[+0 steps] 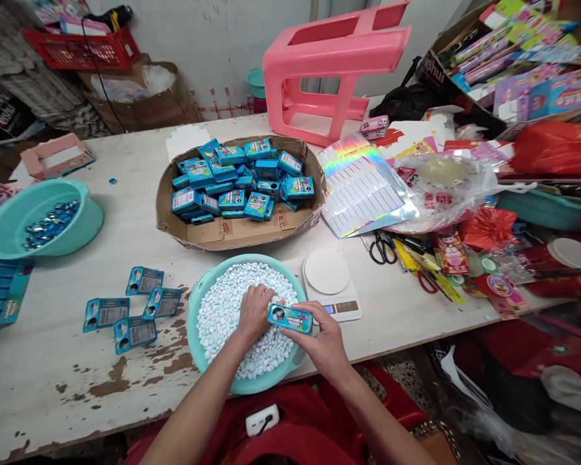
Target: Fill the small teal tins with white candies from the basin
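Holding blue box [290, 319] over basin [252, 387] (white pieces [223, 310]).

There are four loose boxes [145, 281] and one scale [326, 272].

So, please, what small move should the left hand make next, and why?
I would probably raise the left hand a little, toward the nearest end of the small blue box. Its fingers are down at the white candies, while the right hand holds the box close beside them, over the bowl.
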Demonstrator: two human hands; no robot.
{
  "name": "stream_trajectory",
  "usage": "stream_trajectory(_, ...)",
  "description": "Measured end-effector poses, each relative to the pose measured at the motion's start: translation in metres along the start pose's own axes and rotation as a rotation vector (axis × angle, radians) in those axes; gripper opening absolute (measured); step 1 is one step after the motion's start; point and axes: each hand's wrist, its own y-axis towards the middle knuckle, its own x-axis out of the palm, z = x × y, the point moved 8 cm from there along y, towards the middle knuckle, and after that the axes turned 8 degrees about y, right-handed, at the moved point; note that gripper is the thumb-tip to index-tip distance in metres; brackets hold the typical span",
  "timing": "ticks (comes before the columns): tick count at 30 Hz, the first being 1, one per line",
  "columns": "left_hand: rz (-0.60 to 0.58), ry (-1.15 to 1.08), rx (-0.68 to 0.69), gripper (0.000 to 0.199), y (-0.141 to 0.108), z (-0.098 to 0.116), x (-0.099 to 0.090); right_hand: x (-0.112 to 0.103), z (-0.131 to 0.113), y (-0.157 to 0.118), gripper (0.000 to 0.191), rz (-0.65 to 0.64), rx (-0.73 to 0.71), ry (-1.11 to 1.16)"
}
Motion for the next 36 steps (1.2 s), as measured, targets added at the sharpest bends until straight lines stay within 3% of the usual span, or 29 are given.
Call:
stream_trajectory(2,0.052,-0.076,-0.017,0.019,-0.007,-0.008,-0.005,0.001,0.002,0.000,0.033,-0.004,0.011,-0.018)
stream_trajectory(4,0.132,-0.268,-0.130,0.021,-0.010,-0.023,-0.012,0.003,0.004,0.000,0.033,-0.008,0.013,-0.034)
stream_trajectory(8,0.204,-0.895,-0.605,0.031,-0.019,-0.050,-0.021,0.004,0.008,-0.001,0.032,0.008,0.006,-0.088)
stream_trajectory(10,0.213,-1.225,-0.715,0.030,-0.023,-0.038,-0.032,0.008,0.008,-0.001,0.032,-0.002,-0.013,-0.138)
stream_trajectory(13,0.265,-1.532,-0.596,0.022,-0.017,-0.009,-0.064,0.018,0.004,0.000,0.031,-0.032,-0.058,-0.231)
stream_trajectory(16,0.345,-1.605,-0.520,0.020,-0.015,0.005,-0.083,0.029,-0.004,0.003,0.031,-0.053,-0.100,-0.298)
stream_trajectory(20,0.469,-1.606,-0.510,0.019,-0.014,0.002,-0.089,0.035,-0.013,0.006,0.029,-0.049,-0.123,-0.320)
stream_trajectory(26,0.465,-1.630,-0.608,0.023,-0.016,-0.002,-0.088,0.040,-0.011,0.007,0.028,-0.076,-0.085,-0.296)
stream_trajectory(36,0.529,-1.534,-0.554,0.018,-0.022,-0.002,-0.102,0.044,-0.013,0.008,0.031,-0.068,-0.076,-0.220)
